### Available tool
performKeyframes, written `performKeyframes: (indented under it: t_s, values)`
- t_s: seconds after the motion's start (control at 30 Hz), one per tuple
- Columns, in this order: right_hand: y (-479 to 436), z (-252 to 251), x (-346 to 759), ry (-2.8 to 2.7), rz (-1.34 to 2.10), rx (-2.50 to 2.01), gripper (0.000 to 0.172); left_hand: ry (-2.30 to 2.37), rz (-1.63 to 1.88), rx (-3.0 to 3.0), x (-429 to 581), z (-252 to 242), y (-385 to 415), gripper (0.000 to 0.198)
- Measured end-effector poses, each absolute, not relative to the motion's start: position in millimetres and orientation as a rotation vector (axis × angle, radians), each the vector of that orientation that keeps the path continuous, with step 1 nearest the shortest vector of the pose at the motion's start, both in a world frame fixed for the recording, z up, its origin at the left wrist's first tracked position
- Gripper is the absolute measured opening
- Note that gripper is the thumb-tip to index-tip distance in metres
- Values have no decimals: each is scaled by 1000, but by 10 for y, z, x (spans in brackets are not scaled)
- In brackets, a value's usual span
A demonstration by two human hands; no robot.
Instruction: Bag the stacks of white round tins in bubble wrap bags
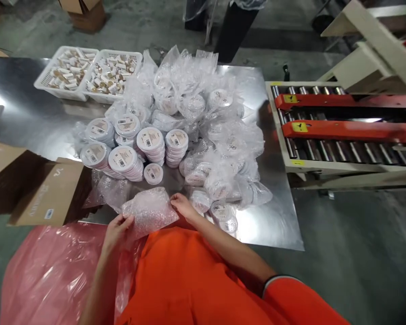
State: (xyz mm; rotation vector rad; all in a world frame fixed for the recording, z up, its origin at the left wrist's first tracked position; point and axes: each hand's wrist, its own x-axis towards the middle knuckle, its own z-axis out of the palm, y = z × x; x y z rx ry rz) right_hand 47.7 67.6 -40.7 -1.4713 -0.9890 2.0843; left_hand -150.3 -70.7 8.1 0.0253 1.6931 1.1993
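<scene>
Between my hands, in front of my body, a bubble wrap bag (152,208) is stretched out over the table's near edge. My left hand (119,228) pinches its left side between thumb and fingers. The right hand (182,205) grips its upper right corner. Just beyond the bag lies a single round labelled disc (153,174). Stacks of similar white discs (122,159) with barcode labels stand behind it. Many bubble-wrapped discs (219,176) are heaped to the right and behind. Whether anything is inside the held bag, I cannot tell.
Two white baskets (59,92) of small bottles stand at the back left of the metal table (269,225). An open cardboard box (50,194) sits at the left, above a red plastic bag (54,271). A roller conveyor (325,151) with red rails runs at the right.
</scene>
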Motion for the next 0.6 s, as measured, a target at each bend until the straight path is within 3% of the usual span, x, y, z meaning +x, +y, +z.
performKeyframes:
  t_s: [0.1,0.2,0.33,0.43,0.6]
  values:
    - [609,-275,312,-1152,1946,-1459,18,2195,1016,453,-1554,233,-743,36]
    - [455,8,88,-1433,2066,-1199,24,2397,806,748,-1440,357,-651,39]
    - [313,265,-77,-1592,2160,-1104,22,2211,696,990,-1145,364,-422,25]
    - [360,256,-22,-1626,2058,-1200,25,2092,772,952,-1045,301,-349,29]
    - [510,155,122,-1574,2176,-1144,24,1770,897,835,-1104,248,-368,23]
